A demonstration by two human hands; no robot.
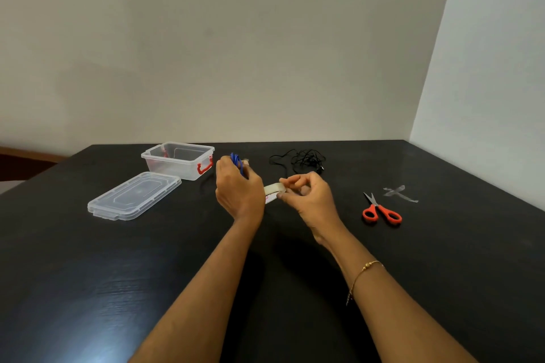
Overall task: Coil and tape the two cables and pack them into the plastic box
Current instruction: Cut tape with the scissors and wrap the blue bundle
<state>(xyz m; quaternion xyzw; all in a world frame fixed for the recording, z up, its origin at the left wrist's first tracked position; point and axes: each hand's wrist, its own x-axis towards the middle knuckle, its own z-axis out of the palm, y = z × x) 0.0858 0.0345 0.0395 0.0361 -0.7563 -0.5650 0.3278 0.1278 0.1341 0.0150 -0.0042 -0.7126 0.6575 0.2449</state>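
My left hand [236, 186] grips a coiled blue cable [236, 161] above the black table, most of the coil hidden behind my fingers. My right hand [306, 194] pinches a roll of clear tape [272, 191] just to the right of it, between the two hands. A loose black cable [300, 160] lies tangled on the table behind my hands. The clear plastic box [180, 160] with red latches stands open at the back left; nothing shows inside it.
The box's clear lid [134, 195] lies flat in front of the box. Red-handled scissors [380, 211] lie to the right of my right hand. Crossed strips of tape [398, 193] are stuck to the table beyond them. Walls close the back and right.
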